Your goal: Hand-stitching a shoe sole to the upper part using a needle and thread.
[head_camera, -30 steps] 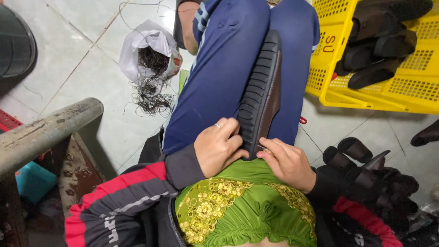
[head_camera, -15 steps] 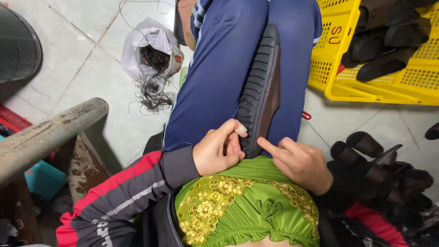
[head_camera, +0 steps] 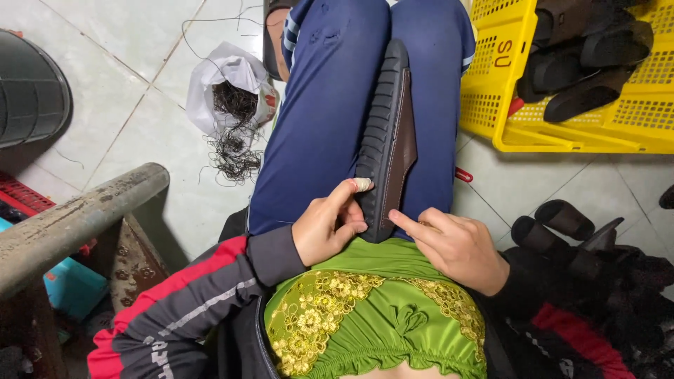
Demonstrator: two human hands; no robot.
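A black ridged shoe sole with a brown upper (head_camera: 388, 133) lies lengthwise between my thighs in blue trousers (head_camera: 323, 119). My left hand (head_camera: 328, 223) rests against the sole's near end, its taped index finger laid on the black edge. My right hand (head_camera: 455, 245) is on the other side of the near end, index finger pointing at the brown part and touching it. Whether a needle or thread is between the fingers cannot be seen.
A yellow plastic crate (head_camera: 505, 105) with several dark sandals stands at the right. More dark sandals (head_camera: 562, 224) lie on the floor beside my right arm. A white bag of black thread scraps (head_camera: 230, 91) sits on the tiles at left, near a metal pipe (head_camera: 84, 217) and a dark bin (head_camera: 31, 88).
My right hand has slid off the sole's near end to the right and now points one finger at it. The left hand's taped finger has stretched forward along the sole.
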